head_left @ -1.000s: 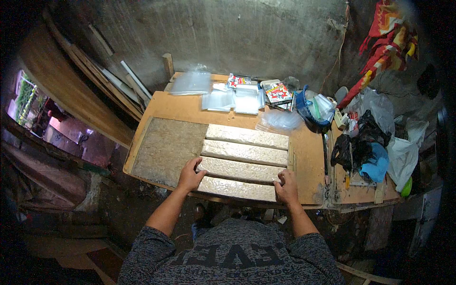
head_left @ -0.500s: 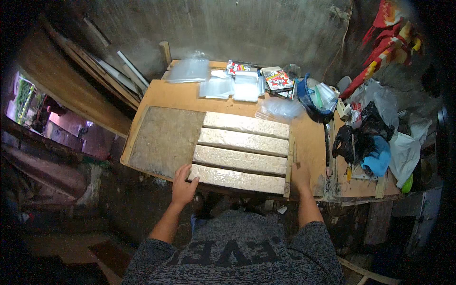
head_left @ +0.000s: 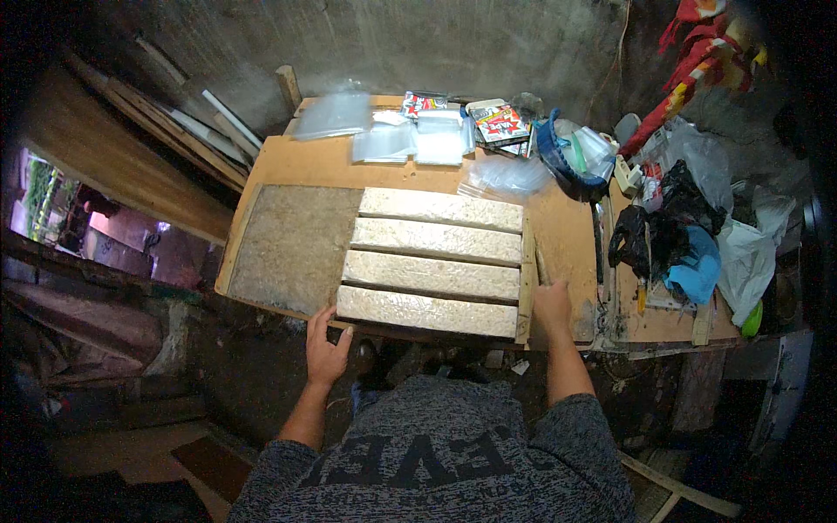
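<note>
Several long cream-white tempeh blocks [head_left: 427,311], glossy as if in clear plastic, lie in parallel rows with narrow gaps between them. They rest on the right part of a brown board [head_left: 296,235] on the table. My left hand [head_left: 327,353] is at the near left corner of the closest block, fingers and thumb apart at the board's edge. A wooden strip [head_left: 526,288] runs along the blocks' right ends. Just right of it, my right hand [head_left: 552,307] is closed round a thin, knife-like tool [head_left: 540,261] pointing away from me; its handle is hidden in the hand.
Clear plastic sheets and bags [head_left: 333,116] lie along the table's far side, with small boxes [head_left: 500,123] beside them. A blue basket [head_left: 558,170] stands at the far right. Black, blue and white plastic bags [head_left: 693,266] crowd the right side. Planks [head_left: 161,122] lean at the left.
The table and blocks sit slightly higher and further left in view. My left hand has slipped from the block's end to the board's edge; my right hand stays by the strip, less blurred.
</note>
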Demonstrator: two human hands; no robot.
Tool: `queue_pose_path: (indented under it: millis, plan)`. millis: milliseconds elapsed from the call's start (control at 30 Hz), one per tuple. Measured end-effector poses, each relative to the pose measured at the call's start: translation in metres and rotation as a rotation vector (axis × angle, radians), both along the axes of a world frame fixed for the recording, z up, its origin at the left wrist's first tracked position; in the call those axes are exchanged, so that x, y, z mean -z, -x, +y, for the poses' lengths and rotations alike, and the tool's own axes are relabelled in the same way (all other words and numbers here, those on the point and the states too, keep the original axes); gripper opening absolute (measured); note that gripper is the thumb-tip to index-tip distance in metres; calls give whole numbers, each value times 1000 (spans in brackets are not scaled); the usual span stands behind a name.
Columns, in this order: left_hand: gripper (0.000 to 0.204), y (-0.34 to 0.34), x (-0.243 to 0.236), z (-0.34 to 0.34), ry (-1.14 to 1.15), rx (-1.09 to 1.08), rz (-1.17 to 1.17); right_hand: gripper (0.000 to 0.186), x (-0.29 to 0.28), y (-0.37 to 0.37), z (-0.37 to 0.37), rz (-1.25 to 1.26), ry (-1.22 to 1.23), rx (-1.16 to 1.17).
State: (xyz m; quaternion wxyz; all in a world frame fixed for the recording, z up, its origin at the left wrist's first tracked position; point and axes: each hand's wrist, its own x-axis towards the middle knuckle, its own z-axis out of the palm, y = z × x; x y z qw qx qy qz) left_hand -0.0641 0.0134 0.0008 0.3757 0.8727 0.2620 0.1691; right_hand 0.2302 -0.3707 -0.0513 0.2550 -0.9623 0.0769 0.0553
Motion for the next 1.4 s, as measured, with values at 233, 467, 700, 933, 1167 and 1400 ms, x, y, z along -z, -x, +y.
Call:
queue_pose_path:
  millis: [233,467,700,933,1167,1400]
  plan:
    - [51,4,2,-1,-14,-40,41,23,-74,46,-35,-234,-541,-100]
    - [56,7,10,-5,2,-72,34,23,-162,104,-33,-485,-363,-263]
    - [57,1,15,-6,17,-46,-16,20,-169,127,-19,-404,-205,-379]
    - [60,13,16,-6,11,-108,15,20,-168,129,7,-559,-252,-463]
    - [63,31,30,-13,34,-133,-30,24,-162,131,33,-423,-293,-649]
    - [66,55,66,-20,64,-182,80,29,-144,129,59,-488,-308,-736]
